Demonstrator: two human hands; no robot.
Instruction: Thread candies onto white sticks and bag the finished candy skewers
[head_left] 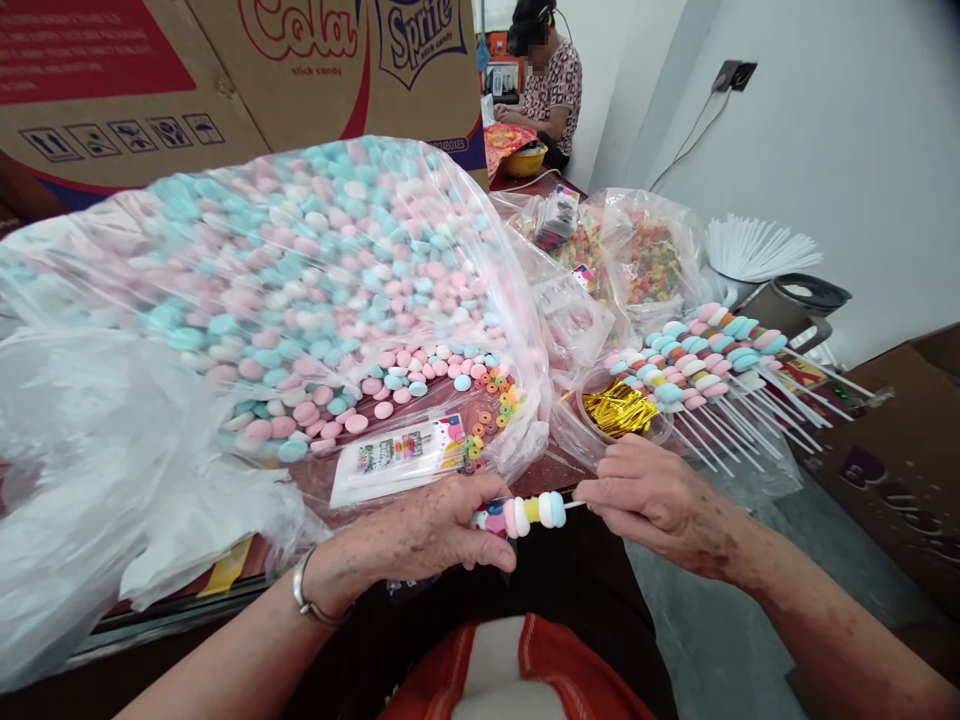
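My left hand (431, 530) is closed around the candy end of a candy skewer (529, 513), a white stick threaded with pink, white, yellow and blue round candies. My right hand (649, 495) pinches the bare stick end of the same skewer. Both hands are low at the table's front edge, above my lap. Just ahead lies a small printed packet (401, 455) beside loose colourful ring candies (491, 400). A big clear bag of pink, blue and white round candies (300, 270) lies open behind them.
A round tub of gold twist ties (619, 408) sits by my right hand. Finished skewers (705, 355) are piled to the right, with a bundle of white sticks (757, 248) behind. Bags of mixed candy (649, 260), cardboard boxes (225, 70) and another seated person (547, 85) are at the back.
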